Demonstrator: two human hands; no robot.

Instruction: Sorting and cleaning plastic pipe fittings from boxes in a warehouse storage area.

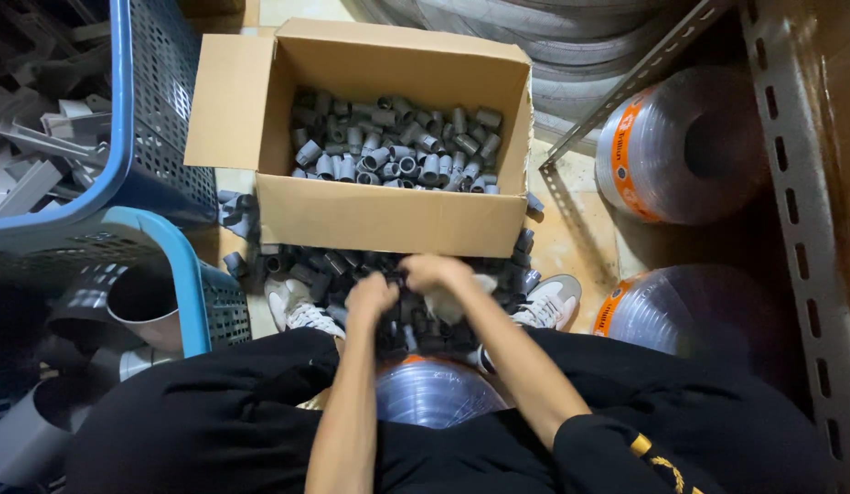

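An open cardboard box point(388, 215) stands on the floor ahead of me, partly filled with several grey plastic pipe fittings point(397, 146). More grey fittings point(315, 265) lie in a heap on the floor between the box and my white shoes point(301, 311). My left hand point(370, 297) and my right hand point(436, 273) are both down in this heap, fingers curled around fittings. The fittings inside the fists are mostly hidden. I sit on a coil of clear hose point(434, 389) between my legs.
Two blue mesh baskets point(160, 110) with grey plastic parts stand at the left. Grey pipe pieces point(141, 302) lie in the lower one. Two coils of clear hose point(681, 146) sit at the right beside a slotted metal shelf upright point(800, 229). Tyres point(553, 37) lie behind the box.
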